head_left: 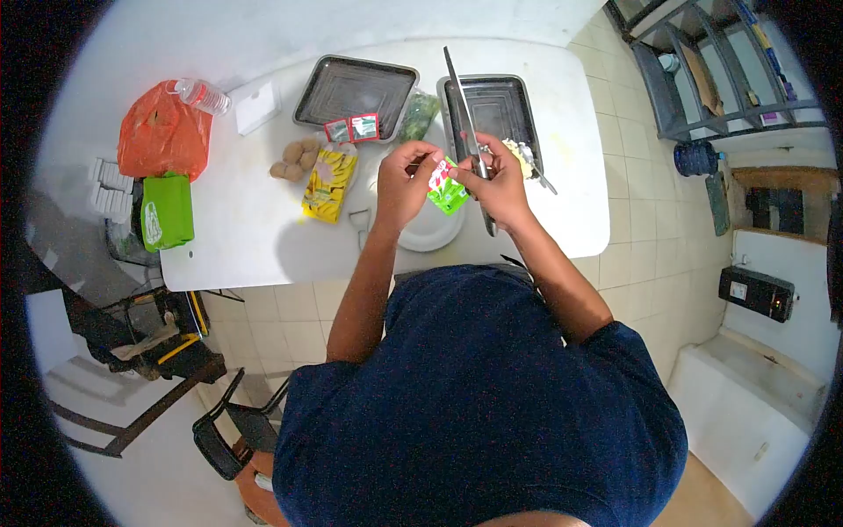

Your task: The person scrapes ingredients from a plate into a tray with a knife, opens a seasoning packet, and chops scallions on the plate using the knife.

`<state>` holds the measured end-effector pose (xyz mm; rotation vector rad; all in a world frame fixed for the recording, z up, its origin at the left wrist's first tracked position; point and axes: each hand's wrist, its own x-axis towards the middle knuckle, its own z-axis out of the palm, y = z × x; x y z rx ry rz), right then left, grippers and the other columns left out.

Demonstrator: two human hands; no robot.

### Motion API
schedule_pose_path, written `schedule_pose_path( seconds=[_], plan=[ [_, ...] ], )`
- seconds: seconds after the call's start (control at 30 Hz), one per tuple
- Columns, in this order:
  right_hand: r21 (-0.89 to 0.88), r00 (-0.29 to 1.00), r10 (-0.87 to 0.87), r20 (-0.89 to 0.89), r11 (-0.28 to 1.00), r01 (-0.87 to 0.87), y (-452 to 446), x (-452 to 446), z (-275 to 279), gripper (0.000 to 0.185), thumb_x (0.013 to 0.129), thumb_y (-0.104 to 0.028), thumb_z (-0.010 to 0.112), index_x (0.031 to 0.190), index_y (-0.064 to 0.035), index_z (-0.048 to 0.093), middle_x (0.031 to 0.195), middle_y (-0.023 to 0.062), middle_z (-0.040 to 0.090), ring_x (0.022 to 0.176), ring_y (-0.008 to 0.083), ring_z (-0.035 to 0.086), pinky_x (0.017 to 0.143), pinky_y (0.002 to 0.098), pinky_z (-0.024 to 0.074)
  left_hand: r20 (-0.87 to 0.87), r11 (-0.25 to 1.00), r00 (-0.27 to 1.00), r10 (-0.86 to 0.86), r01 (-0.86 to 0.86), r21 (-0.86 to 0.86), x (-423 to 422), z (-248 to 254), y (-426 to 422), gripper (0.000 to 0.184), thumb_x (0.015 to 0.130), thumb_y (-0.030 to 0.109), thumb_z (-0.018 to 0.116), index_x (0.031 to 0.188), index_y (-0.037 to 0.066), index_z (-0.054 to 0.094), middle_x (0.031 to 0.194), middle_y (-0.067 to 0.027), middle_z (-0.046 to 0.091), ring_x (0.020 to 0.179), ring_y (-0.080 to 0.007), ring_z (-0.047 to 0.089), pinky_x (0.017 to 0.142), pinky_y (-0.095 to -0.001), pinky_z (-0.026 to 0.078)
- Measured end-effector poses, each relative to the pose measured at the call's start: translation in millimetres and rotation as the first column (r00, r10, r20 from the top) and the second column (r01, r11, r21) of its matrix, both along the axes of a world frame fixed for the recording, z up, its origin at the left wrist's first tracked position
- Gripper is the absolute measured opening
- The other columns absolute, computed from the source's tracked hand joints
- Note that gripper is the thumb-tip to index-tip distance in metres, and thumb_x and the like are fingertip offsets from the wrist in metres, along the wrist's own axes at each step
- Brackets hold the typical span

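Your left hand point(406, 186) pinches the upper left edge of a small green and red packet point(449, 195), fingertips closed on it. Your right hand point(502, 191) is clenched round a knife point(466, 110), with thumb and fingertips also on the packet's right side. Blade points to the far side, other end sticks out below your palm toward you. Packet sits between your two hands, above a round white plate point(432, 230), near the table's near edge.

Just left of the plate: a small clear or metallic item point(361, 223), too unclear to name. Farther left, a yellow packet point(329, 186), with round brown items point(299, 159) beside it. Beyond your hands, bagged leafy greens point(421, 115) lie between two black trays. Left tray point(356, 88) has red-edged sachets point(353, 128) at its near edge. Right tray point(492, 88) holds pale chopped food point(520, 155) and a metal utensil point(545, 183) at its near right.

Far left side of the white table point(562, 123): orange bag point(164, 133), clear bottle point(203, 96) against it, white box point(256, 107) to its right, green pack point(167, 211) nearer you.
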<state>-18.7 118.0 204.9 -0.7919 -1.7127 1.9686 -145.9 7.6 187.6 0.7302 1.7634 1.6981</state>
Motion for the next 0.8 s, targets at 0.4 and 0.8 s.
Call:
schedule_pose_path(
  seconds=[0.4, 0.8],
  plan=[
    [0.062, 0.985, -0.137, -0.103, 0.988, 0.144, -13, -10, -32, 0.06, 0.079, 0.009, 0.069, 0.134, -0.0048, 0.048, 0.075, -0.0017, 0.062, 0.062, 0.0026, 0.053, 0.055, 0.0187, 0.0403, 0.021, 0.949, 0.952, 0.305, -0.306, 0.075, 26, -28, 16, 0.013, 0.092, 0.013, 0.065, 0.095, 0.001, 0.065, 0.087, -0.004, 0.066, 0.079, -0.0102, 0.059, 0.073, -0.0257, 0.048],
    [-0.051, 0.96, -0.226, -0.168, 0.974, 0.221, -27, -17, -34, 0.058, 0.079, 0.009, 0.065, 0.133, -0.0031, 0.047, 0.075, 0.0013, 0.063, 0.065, 0.0057, 0.057, 0.06, 0.0199, 0.0439, 0.143, 0.893, 0.892, 0.429, -0.443, 0.078, 34, -39, 17, 0.013, 0.093, 0.013, 0.065, 0.096, 0.001, 0.064, 0.086, -0.0038, 0.065, 0.076, -0.0105, 0.058, 0.071, -0.0259, 0.048]
  ],
)
